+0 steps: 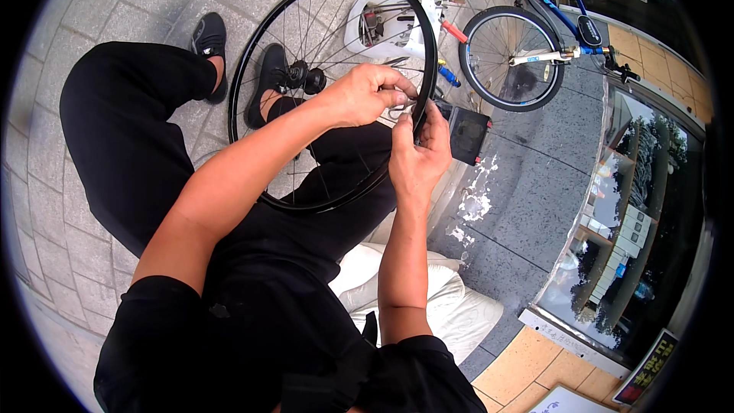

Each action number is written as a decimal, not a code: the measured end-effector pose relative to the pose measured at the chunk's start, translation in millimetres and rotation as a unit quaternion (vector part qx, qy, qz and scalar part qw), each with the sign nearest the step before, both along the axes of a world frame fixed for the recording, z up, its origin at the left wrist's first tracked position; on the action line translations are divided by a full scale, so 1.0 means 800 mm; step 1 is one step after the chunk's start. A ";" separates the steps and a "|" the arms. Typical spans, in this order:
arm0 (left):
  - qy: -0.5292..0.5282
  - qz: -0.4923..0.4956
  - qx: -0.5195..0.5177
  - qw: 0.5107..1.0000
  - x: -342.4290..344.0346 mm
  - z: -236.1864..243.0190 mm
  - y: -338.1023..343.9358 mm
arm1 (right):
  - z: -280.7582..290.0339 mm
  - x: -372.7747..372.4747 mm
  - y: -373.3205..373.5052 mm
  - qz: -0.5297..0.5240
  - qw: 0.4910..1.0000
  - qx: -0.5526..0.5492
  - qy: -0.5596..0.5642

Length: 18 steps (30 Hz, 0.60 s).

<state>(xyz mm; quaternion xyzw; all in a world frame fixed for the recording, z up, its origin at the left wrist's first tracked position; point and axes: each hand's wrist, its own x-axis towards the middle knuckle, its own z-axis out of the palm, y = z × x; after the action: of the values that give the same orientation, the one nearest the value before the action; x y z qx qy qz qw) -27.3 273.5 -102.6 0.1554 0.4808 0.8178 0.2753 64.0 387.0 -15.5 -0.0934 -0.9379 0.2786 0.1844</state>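
Note:
A black bicycle wheel [430, 42] with thin spokes leans over my lap and legs. Its dark hub [306, 77] sits over one of my shoes. My left hand [368, 96] reaches inside the wheel, thumb and fingers pinched together against the inner side of the rim. Something small and metallic shows at those fingertips, too small to name. My right hand [420, 154] grips the rim just below, thumb on the inner side and fingers on the outer side. The two hands' fingertips nearly meet at the rim.
Beyond the wheel stands a cut white plastic container [419, 1] of tools. Nearby lie a red-handled tool [454, 32], a blue-and-yellow screwdriver [448, 74] and a black box [469, 135]. A blue bicycle [562, 11] is at upper right, a glass window [642, 222] at right, white sacking [451, 306] beside me.

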 end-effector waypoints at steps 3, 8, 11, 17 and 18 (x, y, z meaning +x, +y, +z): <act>0.007 -0.003 -0.003 1.000 -0.002 0.000 -0.001 | 0.001 0.000 -0.001 -0.003 1.000 -0.004 -0.009; 0.015 0.010 0.017 1.000 -0.001 0.003 -0.004 | 0.005 -0.001 -0.007 -0.019 1.000 -0.011 -0.013; 0.021 0.026 0.023 0.999 0.000 0.000 -0.002 | 0.003 -0.001 -0.005 -0.019 1.000 -0.013 -0.011; -0.008 -0.006 -0.003 1.000 0.000 0.003 -0.001 | 0.000 -0.001 -0.002 -0.015 1.000 -0.026 -0.007; -0.011 -0.005 0.001 1.000 0.000 0.006 -0.002 | -0.001 -0.002 -0.001 -0.014 1.000 -0.026 -0.007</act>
<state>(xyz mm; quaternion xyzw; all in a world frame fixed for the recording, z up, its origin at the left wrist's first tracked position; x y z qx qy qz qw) -27.5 271.8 -98.1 0.1488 0.4761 0.8184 0.2851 62.6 385.9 -16.0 -0.1137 -0.9301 0.2997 0.1795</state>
